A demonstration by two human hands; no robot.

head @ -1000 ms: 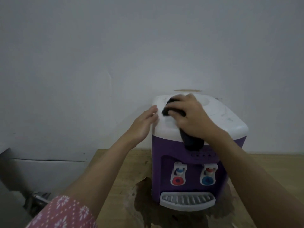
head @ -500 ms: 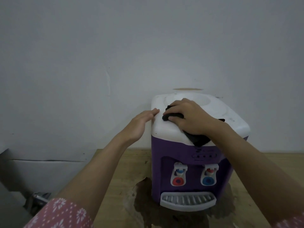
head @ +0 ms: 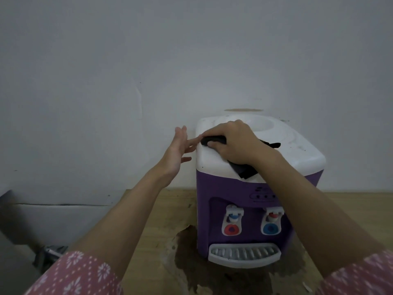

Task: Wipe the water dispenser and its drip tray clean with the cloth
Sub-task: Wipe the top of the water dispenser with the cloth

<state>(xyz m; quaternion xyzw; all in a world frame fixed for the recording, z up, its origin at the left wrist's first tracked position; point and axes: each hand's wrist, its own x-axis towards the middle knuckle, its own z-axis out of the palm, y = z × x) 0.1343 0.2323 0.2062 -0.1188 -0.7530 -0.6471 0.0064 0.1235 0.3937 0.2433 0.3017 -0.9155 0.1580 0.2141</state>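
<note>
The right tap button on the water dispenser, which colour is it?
Blue, on the purple plastic water dispenser: round tap button, head view.

There is one dispenser point(head: 244, 201). It has two taps, one red point(head: 232, 223) and one blue point(head: 271, 222), and one tray point(head: 243, 255). There is one cloth point(head: 244, 170), two hands, left point(head: 177, 151) and right point(head: 235, 142), and one table point(head: 153, 226).

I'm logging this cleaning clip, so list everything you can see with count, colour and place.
water dispenser: one, purple with white top, on table by wall
cloth: one, black, on dispenser top under right hand
taps: two, white, red and blue buttons, dispenser front
drip tray: one, white-grey, dispenser base
table: one, wooden, dark stain around dispenser
wall: one, grey-white, behind
left hand: open, beside dispenser's left edge
right hand: gripping cloth
</note>
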